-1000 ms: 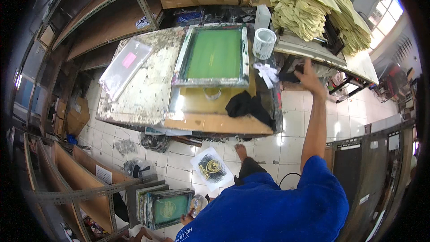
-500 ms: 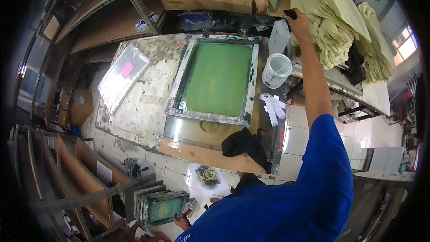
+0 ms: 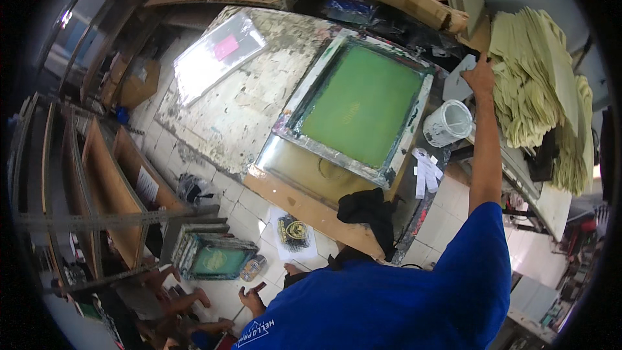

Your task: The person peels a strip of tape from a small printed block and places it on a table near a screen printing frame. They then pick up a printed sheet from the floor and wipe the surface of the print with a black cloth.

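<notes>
Jug (image 3: 455,80) partly behind right hand (image 3: 480,78)

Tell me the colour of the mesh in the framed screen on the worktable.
The mesh is green with a small yellowish mark, best seen in the head view.

Stained table (image 3: 240,113), plastic packet (image 3: 197,68), green screen (image 3: 363,105)

The right arm (image 3: 486,162) reaches out nearly straight from its blue sleeve (image 3: 476,246), passing outside the right edge of the bench (image 3: 236,107). The right hand (image 3: 479,78) is by the far right corner, back upward, fingers partly bent toward the left; how firmly they close is unclear. The left hand (image 3: 250,299) hangs low, well off the near edge, close to the torso, fingers drawn into a pinch.
</notes>
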Demonstrator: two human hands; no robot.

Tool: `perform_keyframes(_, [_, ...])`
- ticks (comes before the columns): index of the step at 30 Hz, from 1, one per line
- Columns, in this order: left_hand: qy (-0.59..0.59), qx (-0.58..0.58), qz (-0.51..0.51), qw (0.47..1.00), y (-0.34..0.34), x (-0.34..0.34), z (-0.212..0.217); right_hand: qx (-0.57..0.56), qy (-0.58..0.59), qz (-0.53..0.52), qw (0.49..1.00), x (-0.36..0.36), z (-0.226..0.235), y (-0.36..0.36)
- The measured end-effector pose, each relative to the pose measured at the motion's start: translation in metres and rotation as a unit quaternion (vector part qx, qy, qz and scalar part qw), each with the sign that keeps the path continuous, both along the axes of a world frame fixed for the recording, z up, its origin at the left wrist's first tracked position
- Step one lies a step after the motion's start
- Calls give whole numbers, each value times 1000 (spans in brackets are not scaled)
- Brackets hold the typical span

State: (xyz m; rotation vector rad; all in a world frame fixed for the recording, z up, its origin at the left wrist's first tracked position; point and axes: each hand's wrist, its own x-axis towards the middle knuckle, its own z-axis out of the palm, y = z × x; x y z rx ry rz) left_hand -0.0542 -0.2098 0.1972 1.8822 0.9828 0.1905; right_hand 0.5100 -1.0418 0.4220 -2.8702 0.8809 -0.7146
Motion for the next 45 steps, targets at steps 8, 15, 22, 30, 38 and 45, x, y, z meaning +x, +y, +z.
perform_keyframes(8, [34, -65, 33, 997, -17, 12, 2, 151, -116, -38, 981, -14, 22, -47])
perform_keyframes(15, [6, -89, 27, 996, -24, 24, 9, 620, -340, -20, 707, -40, -14, -154])
perform_keyframes(22, [21, -41, 61, 997, -6, 14, 0, 717, -390, 44, 576, -49, -51, -131])
perform_keyframes(30, [-34, -33, 6, 999, 1, -1, -11, 740, -423, 16, 522, -47, -38, -111])
perform_keyframes(38, [-12, -31, -18, 999, -4, -13, -9, 714, -396, 39, 576, -42, -41, -139])
perform_keyframes(45, [0, -64, 18, 998, -1, -12, 18, 430, -320, -48, 843, -17, 2, -54])
